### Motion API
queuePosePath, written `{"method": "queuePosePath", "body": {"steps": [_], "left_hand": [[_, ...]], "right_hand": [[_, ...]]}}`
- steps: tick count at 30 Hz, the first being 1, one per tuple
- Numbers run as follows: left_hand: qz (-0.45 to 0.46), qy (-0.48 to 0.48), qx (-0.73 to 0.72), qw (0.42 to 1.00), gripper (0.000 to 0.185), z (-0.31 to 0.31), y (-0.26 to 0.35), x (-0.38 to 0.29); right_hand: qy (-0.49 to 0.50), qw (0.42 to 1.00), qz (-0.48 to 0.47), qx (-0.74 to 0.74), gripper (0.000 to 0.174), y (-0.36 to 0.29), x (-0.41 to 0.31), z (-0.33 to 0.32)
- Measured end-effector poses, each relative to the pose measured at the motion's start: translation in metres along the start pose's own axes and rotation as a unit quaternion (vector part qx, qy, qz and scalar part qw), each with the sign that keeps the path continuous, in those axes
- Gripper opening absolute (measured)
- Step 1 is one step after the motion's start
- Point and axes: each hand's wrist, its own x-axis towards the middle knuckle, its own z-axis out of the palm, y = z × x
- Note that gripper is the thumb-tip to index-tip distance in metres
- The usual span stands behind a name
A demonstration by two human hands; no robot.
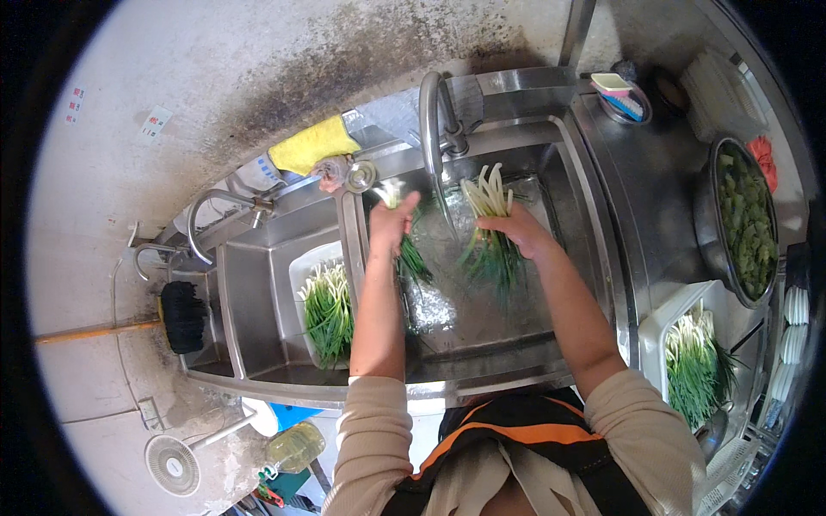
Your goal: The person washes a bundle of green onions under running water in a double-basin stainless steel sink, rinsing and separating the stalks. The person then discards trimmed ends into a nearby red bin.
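Note:
My left hand (389,227) is closed around a small bunch of scallions (413,259), its white ends pointing to the back and its green tops hanging toward me. In my right hand (524,231) is a larger bunch of scallions (485,195), with the white stalks up and the green leaves drooping over the basin. Both hands are above the right-hand stainless steel sink basin (490,326), where water lies on the bottom. Between the bunches, a thin stream of water falls from the curved faucet (428,122).
A white tub (295,274) of scallions stands in the middle basin. On the right counter (635,193) are another white tub (653,342) with scallions and a metal bowl (706,222) of cut green vegetables. A yellow cloth (313,145) lies on the back ledge.

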Motion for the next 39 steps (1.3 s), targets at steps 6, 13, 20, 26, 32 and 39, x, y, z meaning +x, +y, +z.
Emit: {"method": "queuePosePath", "body": {"steps": [6,13,20,26,32,39], "left_hand": [[0.010,-0.186,-0.144,0.972,0.016,0.050,0.010,-0.023],[-0.033,-0.168,-0.281,0.944,0.022,0.057,0.016,-0.022],[-0.053,-0.273,-0.425,0.862,0.036,0.052,0.008,-0.024],[-0.046,-0.302,-0.439,0.845,0.032,0.046,-0.004,-0.026],[-0.070,-0.208,-0.371,0.902,0.025,0.047,-0.008,-0.030],[-0.071,-0.143,-0.320,0.934,0.021,0.038,-0.002,-0.040]], "right_hand": [[-0.064,0.998,-0.005,-0.023,0.019,-0.008,0.018,0.018],[-0.026,0.999,-0.025,-0.004,0.021,-0.011,0.018,0.013],[0.072,0.992,-0.083,-0.069,0.032,-0.007,0.017,0.028],[0.079,0.990,-0.081,-0.087,0.037,-0.005,0.020,0.029],[0.050,0.995,-0.074,-0.037,0.037,-0.002,0.019,0.031],[0.051,0.998,-0.038,-0.007,0.036,-0.006,0.018,0.028]]}}
